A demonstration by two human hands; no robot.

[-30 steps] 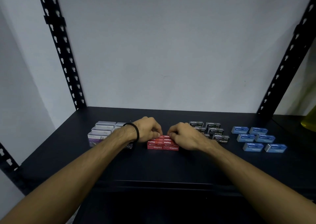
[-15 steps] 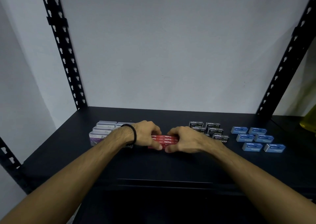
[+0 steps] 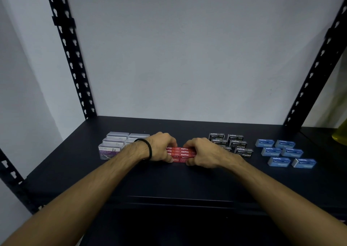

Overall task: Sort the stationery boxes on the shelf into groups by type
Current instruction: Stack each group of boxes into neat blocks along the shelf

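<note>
A tight block of several red staple boxes [image 3: 181, 154] lies mid-shelf. My left hand [image 3: 161, 148] presses on its left end and my right hand [image 3: 203, 152] on its right end, fingers curled around the block. Left of them stand several clear paper clip boxes [image 3: 114, 146], partly hidden by my left wrist. Right of the red block sit several black staple boxes [image 3: 237, 144], then several blue staple boxes [image 3: 281, 151] in two columns.
The dark shelf board [image 3: 178, 180] has black perforated uprights at the back left [image 3: 75, 67] and back right [image 3: 315, 71]. A white wall closes the back. A yellow object [image 3: 340, 135] stands at the far right edge.
Both hands slid from the top of the red boxes down to their ends and squeezed the block together. The other groups stayed where they were.
</note>
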